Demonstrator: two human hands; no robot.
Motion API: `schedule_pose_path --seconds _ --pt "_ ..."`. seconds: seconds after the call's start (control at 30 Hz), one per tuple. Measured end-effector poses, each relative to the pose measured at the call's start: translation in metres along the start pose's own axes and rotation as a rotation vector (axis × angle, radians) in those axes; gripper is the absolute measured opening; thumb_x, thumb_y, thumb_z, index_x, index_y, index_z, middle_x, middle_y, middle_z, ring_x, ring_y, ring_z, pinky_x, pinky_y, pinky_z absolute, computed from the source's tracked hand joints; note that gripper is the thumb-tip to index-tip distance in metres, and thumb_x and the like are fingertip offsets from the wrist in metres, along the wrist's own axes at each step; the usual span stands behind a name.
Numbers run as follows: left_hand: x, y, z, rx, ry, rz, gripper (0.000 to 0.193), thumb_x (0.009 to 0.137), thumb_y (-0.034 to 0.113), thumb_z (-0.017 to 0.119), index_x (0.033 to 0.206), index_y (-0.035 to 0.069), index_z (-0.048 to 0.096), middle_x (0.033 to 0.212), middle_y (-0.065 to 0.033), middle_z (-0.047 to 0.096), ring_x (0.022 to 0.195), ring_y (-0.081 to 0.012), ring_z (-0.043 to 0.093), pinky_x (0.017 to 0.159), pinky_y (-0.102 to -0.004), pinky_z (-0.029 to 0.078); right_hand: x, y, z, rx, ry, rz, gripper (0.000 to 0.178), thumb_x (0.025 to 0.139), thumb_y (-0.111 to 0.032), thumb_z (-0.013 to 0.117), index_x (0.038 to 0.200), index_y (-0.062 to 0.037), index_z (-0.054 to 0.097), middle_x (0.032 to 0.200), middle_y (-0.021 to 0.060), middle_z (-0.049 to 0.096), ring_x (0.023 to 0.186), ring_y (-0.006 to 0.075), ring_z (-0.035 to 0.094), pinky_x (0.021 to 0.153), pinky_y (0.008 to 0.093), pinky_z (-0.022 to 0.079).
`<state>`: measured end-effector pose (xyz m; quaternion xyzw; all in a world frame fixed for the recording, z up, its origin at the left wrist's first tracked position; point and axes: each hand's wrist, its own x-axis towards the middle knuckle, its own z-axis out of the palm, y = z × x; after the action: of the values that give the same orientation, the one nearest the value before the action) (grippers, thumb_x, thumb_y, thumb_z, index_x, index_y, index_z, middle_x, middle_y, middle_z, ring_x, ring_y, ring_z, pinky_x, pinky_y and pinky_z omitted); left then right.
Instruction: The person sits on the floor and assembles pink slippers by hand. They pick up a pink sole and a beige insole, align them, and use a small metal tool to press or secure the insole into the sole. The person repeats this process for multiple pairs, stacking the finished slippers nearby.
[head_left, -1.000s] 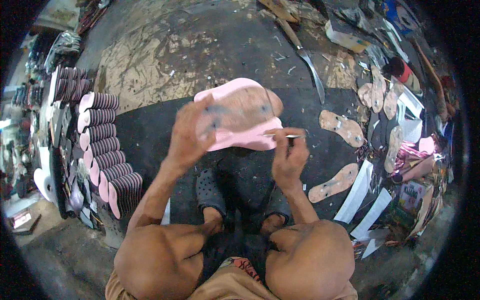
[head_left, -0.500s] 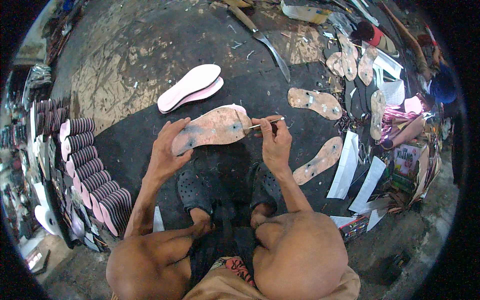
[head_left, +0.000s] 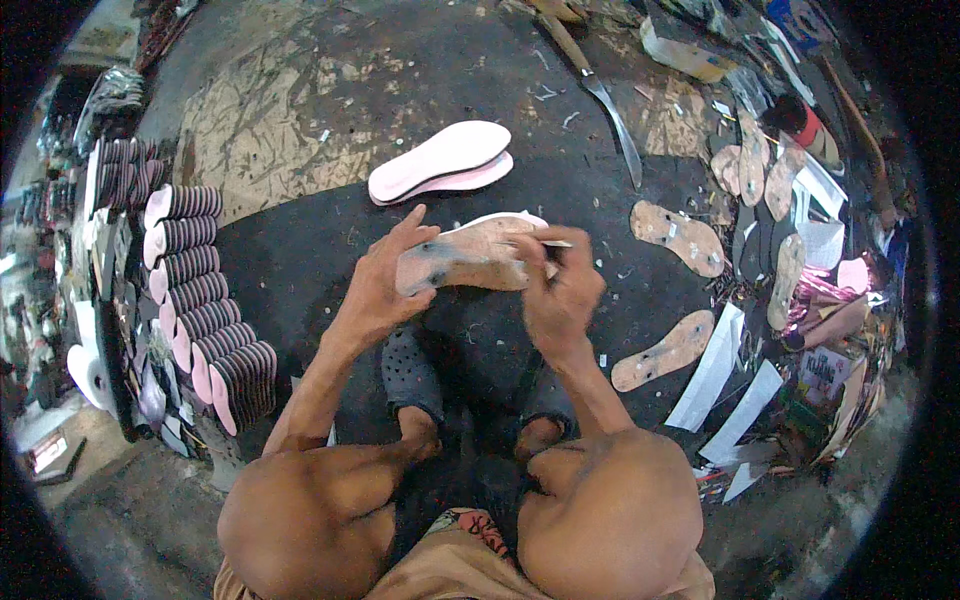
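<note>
A brown sole-shaped template (head_left: 465, 255) with dark holes lies over a pale pink sole, whose edge shows along its far side. My left hand (head_left: 375, 285) grips the heel end, thumb at the near edge and fingers at the far edge. At the other end, my right hand (head_left: 565, 295) is closed on a thin pen-like stick (head_left: 555, 243), its fingers smeared by motion and covering that end of the template. Just beyond lies a pair of stacked pale pink soles (head_left: 440, 160) with dark edges.
Stacks of striped soles (head_left: 240, 385) line the left side. A long knife (head_left: 610, 115) lies ahead. More brown templates (head_left: 678, 238) are at the right, beside white strips (head_left: 708, 365), a red-and-black roll (head_left: 800, 130) and scraps. My feet in dark clogs (head_left: 410, 370) stand close below.
The view has shifted, so most things sit farther right. My right hand has moved in over the template's end with the stick, and its fingers are now blurred. My left hand keeps its grip.
</note>
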<state>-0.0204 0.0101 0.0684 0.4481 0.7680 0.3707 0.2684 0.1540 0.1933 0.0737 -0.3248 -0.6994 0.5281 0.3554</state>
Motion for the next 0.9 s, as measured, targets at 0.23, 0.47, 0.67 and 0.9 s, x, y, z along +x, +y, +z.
schedule_pose_path --seconds 0.23,0.47,0.67,0.9 --pt "-0.001 0.006 0.002 -0.071 0.011 -0.062 0.104 0.075 0.003 0.082 0.17 0.009 0.038 0.155 -0.0145 0.064 0.146 -0.0404 0.056 0.127 -0.0484 0.039 -0.008 0.015 0.051 0.027 -0.242 -0.207 0.016 0.101 -0.021 0.079 0.107 -0.0081 0.072 0.094 0.0147 0.074 0.087 0.0394 0.073 0.074 0.0495 0.056" --pt "0.016 0.008 -0.005 0.198 0.148 0.11 0.102 0.072 0.003 0.083 0.166 0.007 0.046 0.151 -0.0161 0.068 0.139 -0.0371 0.064 0.12 -0.0487 0.048 -0.027 0.007 0.012 -0.148 -0.205 -0.145 0.014 0.103 -0.021 0.078 0.101 -0.0076 0.073 0.098 0.0129 0.078 0.086 0.0321 0.076 0.077 0.0428 0.059" --pt "0.105 -0.062 -0.042 0.16 0.157 0.016 0.085 0.076 0.009 0.082 0.157 0.004 0.057 0.148 -0.0194 0.069 0.139 -0.0358 0.065 0.121 -0.044 0.047 0.018 0.027 -0.041 -0.129 0.022 0.066 0.024 0.113 -0.024 0.067 0.109 -0.0016 0.073 0.1 0.0092 0.08 0.084 0.016 0.072 0.073 0.031 0.055" --pt "0.017 0.004 -0.016 0.001 0.125 -0.08 0.081 0.078 0.008 0.088 0.154 0.005 0.06 0.152 -0.0157 0.068 0.143 -0.0305 0.064 0.123 -0.0422 0.047 0.011 0.063 -0.09 -0.05 0.168 0.226 0.026 0.115 -0.026 0.064 0.113 -0.0005 0.071 0.103 0.0086 0.082 0.083 0.0112 0.069 0.075 0.029 0.055"
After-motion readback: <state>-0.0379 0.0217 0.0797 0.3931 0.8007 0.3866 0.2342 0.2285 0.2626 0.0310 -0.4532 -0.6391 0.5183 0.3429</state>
